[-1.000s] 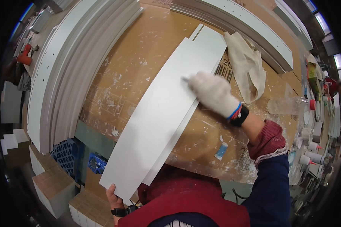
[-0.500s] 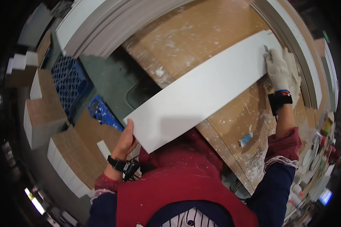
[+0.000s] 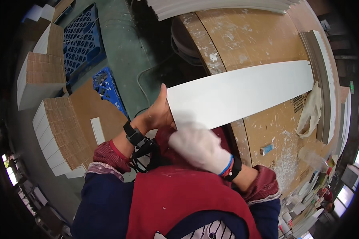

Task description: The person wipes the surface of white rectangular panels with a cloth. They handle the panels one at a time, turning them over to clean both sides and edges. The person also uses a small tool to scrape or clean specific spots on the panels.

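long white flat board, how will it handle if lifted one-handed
The long white flat board is probably stiff, as its end past the brown cardboard-covered table shows no clear sag. Its smooth face may slip; its length could make it tip.

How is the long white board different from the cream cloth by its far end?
The white board looks flat and smooth; the cream cloth is crumpled. The white board is much bigger than the cream cloth. The white board's near end sticks out past the table, against the left hand, while the cream cloth lies farther in. Both are pale.
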A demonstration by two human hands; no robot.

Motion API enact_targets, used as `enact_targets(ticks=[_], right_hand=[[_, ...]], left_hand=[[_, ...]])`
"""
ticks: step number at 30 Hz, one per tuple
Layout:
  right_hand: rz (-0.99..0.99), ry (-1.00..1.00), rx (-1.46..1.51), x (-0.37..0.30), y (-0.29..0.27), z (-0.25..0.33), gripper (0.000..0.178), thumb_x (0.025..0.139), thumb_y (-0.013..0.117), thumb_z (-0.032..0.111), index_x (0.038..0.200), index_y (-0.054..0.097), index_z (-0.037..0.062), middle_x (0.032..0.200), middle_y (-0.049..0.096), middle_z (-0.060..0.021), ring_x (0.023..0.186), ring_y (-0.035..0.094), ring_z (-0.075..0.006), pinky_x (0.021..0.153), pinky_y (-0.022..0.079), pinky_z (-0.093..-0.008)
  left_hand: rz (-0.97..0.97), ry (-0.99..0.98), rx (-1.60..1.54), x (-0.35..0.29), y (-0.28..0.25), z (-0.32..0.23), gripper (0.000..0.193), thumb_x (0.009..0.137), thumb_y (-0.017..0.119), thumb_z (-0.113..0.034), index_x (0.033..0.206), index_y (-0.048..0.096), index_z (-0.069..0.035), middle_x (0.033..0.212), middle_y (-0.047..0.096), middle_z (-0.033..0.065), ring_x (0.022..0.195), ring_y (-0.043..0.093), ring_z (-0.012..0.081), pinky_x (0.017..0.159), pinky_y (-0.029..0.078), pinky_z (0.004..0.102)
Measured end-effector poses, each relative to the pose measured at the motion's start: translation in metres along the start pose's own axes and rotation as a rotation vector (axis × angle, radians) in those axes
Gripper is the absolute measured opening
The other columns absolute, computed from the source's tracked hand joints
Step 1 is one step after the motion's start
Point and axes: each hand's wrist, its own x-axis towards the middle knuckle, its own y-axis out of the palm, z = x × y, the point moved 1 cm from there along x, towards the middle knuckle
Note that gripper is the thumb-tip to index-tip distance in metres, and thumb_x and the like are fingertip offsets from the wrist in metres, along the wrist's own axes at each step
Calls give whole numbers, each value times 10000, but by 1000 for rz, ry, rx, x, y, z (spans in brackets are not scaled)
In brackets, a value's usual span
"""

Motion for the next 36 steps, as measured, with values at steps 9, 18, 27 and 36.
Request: enact_targets(ticks=[9, 18, 27, 36], right_hand=[[-578, 421, 102, -16, 11, -92, 77, 862, 572, 204, 813, 554, 146, 695, 555, -51, 600, 576, -235, 506, 462, -370], [-586, -174, 365, -25, 13, -11, 138, 753, 565, 138, 887, 587, 119, 771, 565, -39, 703, 602, -214, 552, 493, -339], [-326, -175, 151, -16, 6, -9, 188, 702, 580, 132, 889, 569, 118, 822, 571, -45, 763, 590, -231, 631, 503, -346], [-361, -197, 112, -22, 5, -13, 212, 694, 592, 149, 905, 591, 129, 786, 566, -25, 770, 583, -206, 626, 497, -340]], left_hand=[[-189, -76, 331, 9, 13, -14, 804, 884, 129, -686, 1440, 228, -114, 1365, 434, 143, 1104, 573, 321, 730, 570, 485], [-251, -35, 317, 5, 27, -11, 800, 883, 168, -691, 1434, 239, -115, 1339, 457, 151, 1079, 586, 330, 722, 571, 495], [-310, -32, 361, 7, 27, -8, 844, 864, 160, -722, 1371, 356, -76, 1230, 542, 153, 1030, 604, 303, 703, 577, 468], [-237, -63, 340, 7, 15, -3, 813, 873, 150, -708, 1423, 269, -122, 1310, 485, 135, 1068, 590, 316, 723, 566, 492]])
